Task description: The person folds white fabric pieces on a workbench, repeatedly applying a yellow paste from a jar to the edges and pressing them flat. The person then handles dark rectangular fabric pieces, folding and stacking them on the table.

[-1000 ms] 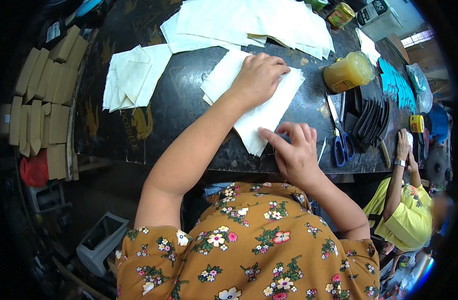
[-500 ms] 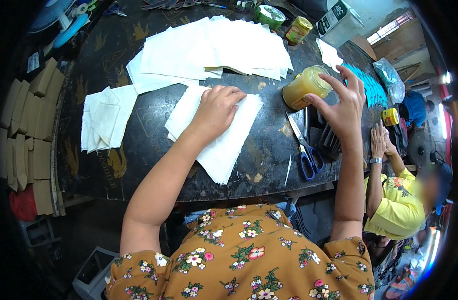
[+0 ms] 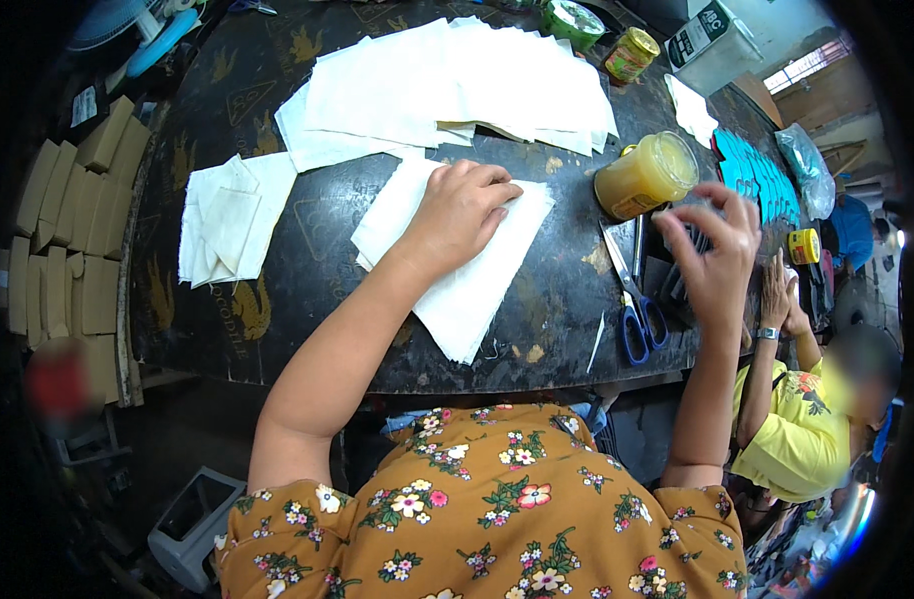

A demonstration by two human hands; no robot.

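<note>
My left hand (image 3: 462,215) rests on a stack of white cloth pieces (image 3: 457,299) near the table's front, its fingers bent loosely over the top sheet and gripping nothing visible. To the right stands a clear jar (image 3: 646,178) of yellowish paste, tilted in the wide view. Just right of and nearer than the jar, my right hand (image 3: 714,245) hangs above the table, slightly blurred. Its thumb and index finger come together; anything between them is too small to make out. Below the jar lie scissors (image 3: 636,309) with dark blue handles.
A larger spread of white cloth (image 3: 447,85) covers the back of the table; a smaller pile (image 3: 222,225) sits left. Turquoise pieces (image 3: 761,175) lie right, near a co-worker (image 3: 801,429) in yellow. Cardboard boxes (image 3: 72,220) are stacked beyond the left edge.
My right hand has drawn a little nearer, away from the jar's rim, and its spread fingers have curled in. My left hand stays on the cloth stack. The whole view has shifted slightly.
</note>
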